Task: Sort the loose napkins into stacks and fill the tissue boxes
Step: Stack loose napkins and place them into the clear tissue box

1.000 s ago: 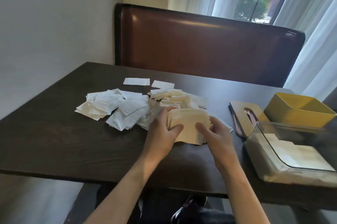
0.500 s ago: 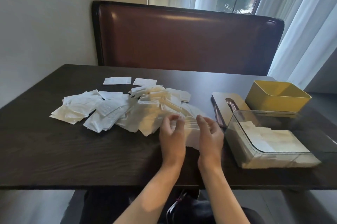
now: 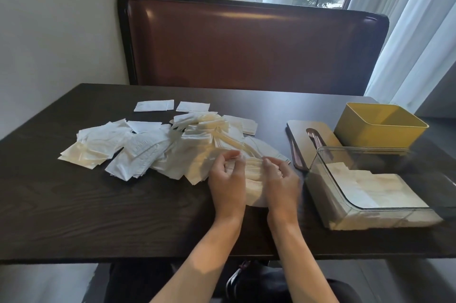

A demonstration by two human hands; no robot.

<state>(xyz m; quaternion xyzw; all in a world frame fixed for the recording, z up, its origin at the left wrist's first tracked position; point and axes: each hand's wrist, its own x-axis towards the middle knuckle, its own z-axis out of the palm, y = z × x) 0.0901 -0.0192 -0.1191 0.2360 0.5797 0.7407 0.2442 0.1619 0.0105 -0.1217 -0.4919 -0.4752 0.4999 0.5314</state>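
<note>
Gripping: left hand and right hand both curl round a small napkin stack between them
Pile: loose napkins – spread on the dark table, just left
Boxes: clear tissue box part-filled; yellow box behind it

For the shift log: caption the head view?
Both hands gather a napkin stack beside the clear tissue box.
</note>
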